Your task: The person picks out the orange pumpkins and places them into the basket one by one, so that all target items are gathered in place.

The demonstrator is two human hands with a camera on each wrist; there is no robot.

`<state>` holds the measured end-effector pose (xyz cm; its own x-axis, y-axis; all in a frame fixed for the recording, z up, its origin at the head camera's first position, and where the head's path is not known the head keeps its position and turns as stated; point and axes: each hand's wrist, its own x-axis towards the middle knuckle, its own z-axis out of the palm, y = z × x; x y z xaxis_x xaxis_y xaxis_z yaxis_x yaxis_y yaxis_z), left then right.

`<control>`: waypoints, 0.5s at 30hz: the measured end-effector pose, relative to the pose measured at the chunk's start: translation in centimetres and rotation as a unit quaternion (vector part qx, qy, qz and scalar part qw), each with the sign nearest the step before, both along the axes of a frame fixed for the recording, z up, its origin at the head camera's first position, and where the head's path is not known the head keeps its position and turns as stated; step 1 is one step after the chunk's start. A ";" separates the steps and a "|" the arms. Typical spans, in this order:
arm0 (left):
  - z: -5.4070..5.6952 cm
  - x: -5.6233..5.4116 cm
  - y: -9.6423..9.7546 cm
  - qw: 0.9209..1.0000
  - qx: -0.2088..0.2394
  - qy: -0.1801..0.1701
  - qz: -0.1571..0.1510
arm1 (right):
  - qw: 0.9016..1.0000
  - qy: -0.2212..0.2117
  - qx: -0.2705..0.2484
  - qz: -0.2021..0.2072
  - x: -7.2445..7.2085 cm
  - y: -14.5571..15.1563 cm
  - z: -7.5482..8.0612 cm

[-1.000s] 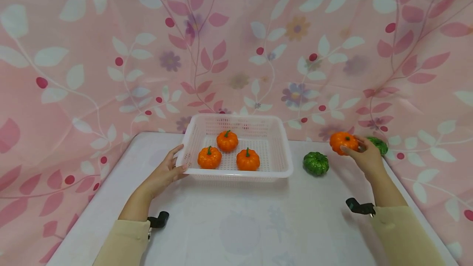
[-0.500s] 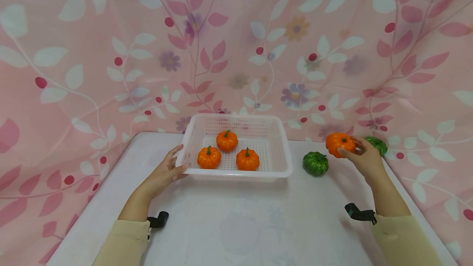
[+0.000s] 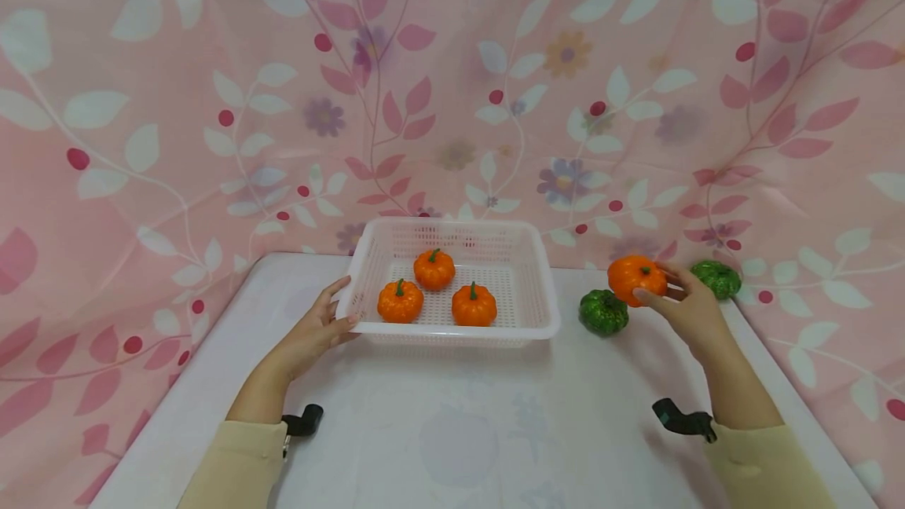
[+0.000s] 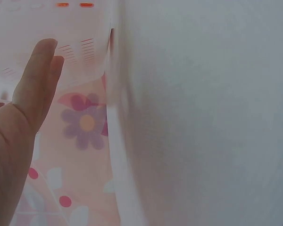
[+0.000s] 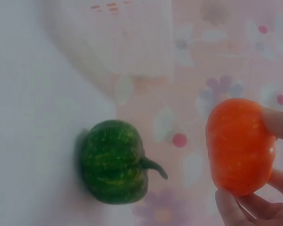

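Note:
My right hand (image 3: pixel 693 309) holds an orange mini pumpkin (image 3: pixel 636 280) in the air, gripping it from its right side between thumb and fingers. In the right wrist view, the held pumpkin (image 5: pixel 240 147) is apart from a green mini pumpkin (image 5: pixel 114 162), which rests on the table. My left hand (image 3: pixel 314 336) touches the left front corner of a white plastic basket (image 3: pixel 452 331). In the left wrist view, its straight fingers (image 4: pixel 35 77) lie along the basket's outer wall. Inside the basket sit three orange pumpkins (image 3: pixel 474 305), stems up.
Another green pumpkin (image 3: pixel 717 280) lies at the table's far right edge, beyond my right hand. The white-covered table (image 3: pixel 452 430) ends at a pink floral cloth (image 3: pixel 452 100) hanging behind it.
My right hand has carried the orange pumpkin leftward, from near the far green pumpkin to just over the nearer one's edge in the head view. My left hand and the basket stay put.

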<state>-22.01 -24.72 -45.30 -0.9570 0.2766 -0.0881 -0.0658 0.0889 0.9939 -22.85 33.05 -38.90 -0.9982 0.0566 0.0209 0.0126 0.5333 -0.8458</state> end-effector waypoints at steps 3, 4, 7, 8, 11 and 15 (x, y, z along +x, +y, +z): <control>0.0 0.0 -0.1 1.000 0.002 -0.001 -0.001 | 1.000 0.004 -0.003 0.006 0.2 -0.6 0.1; 0.1 0.0 -0.1 1.000 0.003 -0.001 -0.001 | 1.000 0.006 -0.004 0.007 0.3 -0.8 0.2; 0.1 0.0 0.0 1.000 0.004 -0.004 0.000 | 1.000 0.011 -0.006 0.011 0.4 -1.4 0.3; 0.1 0.0 0.0 1.000 0.004 -0.004 0.000 | 1.000 0.013 -0.007 0.014 0.4 -1.6 0.4; 0.1 0.0 0.0 1.000 0.005 -0.005 -0.001 | 1.000 0.020 -0.005 0.021 0.5 -2.2 0.5; 0.1 -0.1 -0.1 1.000 0.004 -0.003 -0.003 | 0.999 0.022 -0.007 0.029 0.3 -2.9 0.7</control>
